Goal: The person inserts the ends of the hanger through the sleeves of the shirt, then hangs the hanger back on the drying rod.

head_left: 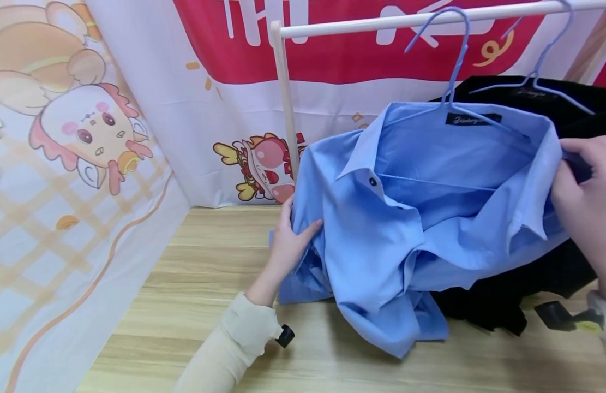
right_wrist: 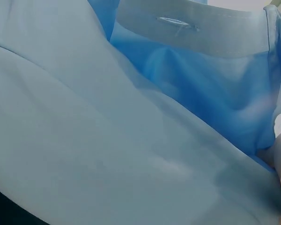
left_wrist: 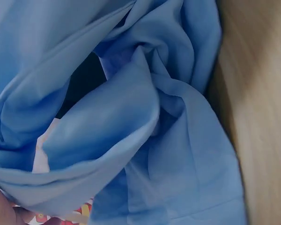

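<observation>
A light blue button-up shirt (head_left: pixel 371 245) is on a blue wire hanger (head_left: pixel 452 82), its collar spread and its front partly undone. The hook overlaps the rail in the head view; I cannot tell whether it bears on it. My left hand (head_left: pixel 289 243) holds the shirt's left side, thumb in front and the other fingers hidden behind cloth. On the other side my right hand (head_left: pixel 589 191) grips the shirt by the collar and shoulder, fingers partly hidden. Bunched blue cloth (left_wrist: pixel 107 126) fills the left wrist view. A buttonhole band (right_wrist: pixel 192 26) shows in the right wrist view.
A pale rail (head_left: pixel 342 27) on a wooden post (head_left: pixel 285 98) crosses the back. Behind the shirt, a black garment (head_left: pixel 519 103) hangs on a second blue hanger (head_left: pixel 535 76) and reaches the wooden tabletop (head_left: pixel 195 305). Printed cloth (head_left: pixel 150 49) covers the walls.
</observation>
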Motion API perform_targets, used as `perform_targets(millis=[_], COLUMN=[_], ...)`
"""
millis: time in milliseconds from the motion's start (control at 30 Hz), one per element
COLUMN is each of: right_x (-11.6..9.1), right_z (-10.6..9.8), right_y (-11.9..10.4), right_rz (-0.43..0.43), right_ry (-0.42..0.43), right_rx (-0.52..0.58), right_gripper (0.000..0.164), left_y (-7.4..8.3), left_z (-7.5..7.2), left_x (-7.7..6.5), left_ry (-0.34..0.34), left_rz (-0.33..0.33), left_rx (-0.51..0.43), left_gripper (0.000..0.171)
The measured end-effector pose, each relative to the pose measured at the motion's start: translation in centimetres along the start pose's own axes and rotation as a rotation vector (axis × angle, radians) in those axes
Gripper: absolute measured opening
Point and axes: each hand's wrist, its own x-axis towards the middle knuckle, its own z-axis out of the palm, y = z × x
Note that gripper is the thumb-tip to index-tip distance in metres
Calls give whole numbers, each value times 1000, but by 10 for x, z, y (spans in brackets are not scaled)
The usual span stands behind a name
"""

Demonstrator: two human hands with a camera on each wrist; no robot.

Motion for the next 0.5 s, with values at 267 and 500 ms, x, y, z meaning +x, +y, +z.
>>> perform_targets(millis=[267,500], right_x=[12,20], right_z=[3,5], right_y=[2,-2], right_rz=[109,149], right_ry=[19,13], right_rx=[-41,-79], right_gripper=[34,37], left_y=[6,8], left_z=[9,19], left_x=[10,20], left_ry=[-29,-16], left_rz=[-8,-1], left_rx=[-111,-158], left_gripper=[81,75])
